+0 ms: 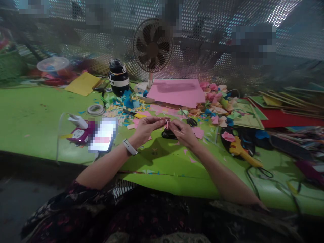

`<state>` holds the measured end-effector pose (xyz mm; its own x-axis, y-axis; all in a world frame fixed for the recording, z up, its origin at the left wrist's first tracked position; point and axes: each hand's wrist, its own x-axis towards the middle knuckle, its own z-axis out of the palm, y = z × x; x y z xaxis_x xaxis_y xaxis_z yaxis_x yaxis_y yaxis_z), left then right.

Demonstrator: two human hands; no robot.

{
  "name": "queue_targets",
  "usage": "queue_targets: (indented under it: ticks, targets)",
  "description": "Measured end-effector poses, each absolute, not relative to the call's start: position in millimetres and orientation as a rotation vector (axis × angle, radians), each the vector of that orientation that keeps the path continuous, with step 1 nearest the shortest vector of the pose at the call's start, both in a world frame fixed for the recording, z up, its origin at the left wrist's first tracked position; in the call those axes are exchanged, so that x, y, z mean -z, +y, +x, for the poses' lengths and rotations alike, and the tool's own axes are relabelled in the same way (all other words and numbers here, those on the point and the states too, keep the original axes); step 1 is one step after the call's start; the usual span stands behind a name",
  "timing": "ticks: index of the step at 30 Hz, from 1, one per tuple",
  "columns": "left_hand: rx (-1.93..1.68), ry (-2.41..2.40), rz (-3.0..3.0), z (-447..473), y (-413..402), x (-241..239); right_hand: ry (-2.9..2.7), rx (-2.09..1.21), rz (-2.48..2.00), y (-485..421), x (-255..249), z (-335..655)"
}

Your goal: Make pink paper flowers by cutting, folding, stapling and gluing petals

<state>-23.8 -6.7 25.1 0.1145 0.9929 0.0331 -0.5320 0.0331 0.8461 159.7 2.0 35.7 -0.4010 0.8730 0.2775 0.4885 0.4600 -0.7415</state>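
Note:
My left hand (148,128) and my right hand (183,132) meet over the middle of the green table, fingertips pinched. Between them is a small curled piece of pink paper (167,124), gripped from both sides. A thin pale stick-like thing shows by the right fingers; its kind is unclear. Just below the hands lies a black object (168,134), partly covered. Black-handled scissors (191,122) rest beyond my right hand. Near my left hand lies a yellow and black cutter (136,115). Pink paper pieces (198,132) lie around.
A phone (103,135), purple box (82,134) and tape roll (96,109) are at left. Behind stand a black bottle (118,79), a fan (153,47) and pink sheets (177,91). Paper flowers (215,96) and a corded yellow glue gun (240,152) are right.

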Motion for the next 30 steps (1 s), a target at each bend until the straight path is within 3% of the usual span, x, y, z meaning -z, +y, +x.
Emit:
queue_targets:
  ticks: [10,22,30]
  targets:
    - [-1.340,0.707,0.839,-22.9,-9.3,-29.9,-2.089,-0.722,-1.104,-0.8,-36.0,157.6]
    - [-1.386,0.713,0.741,-20.8,-12.4,-34.3,-2.123,0.104,-1.061,-6.0,-22.1,151.5]
    - [-1.475,0.743,0.846,-20.0,-6.7,-23.4,-2.210,0.167,-1.110,-0.4,-19.9,155.4]
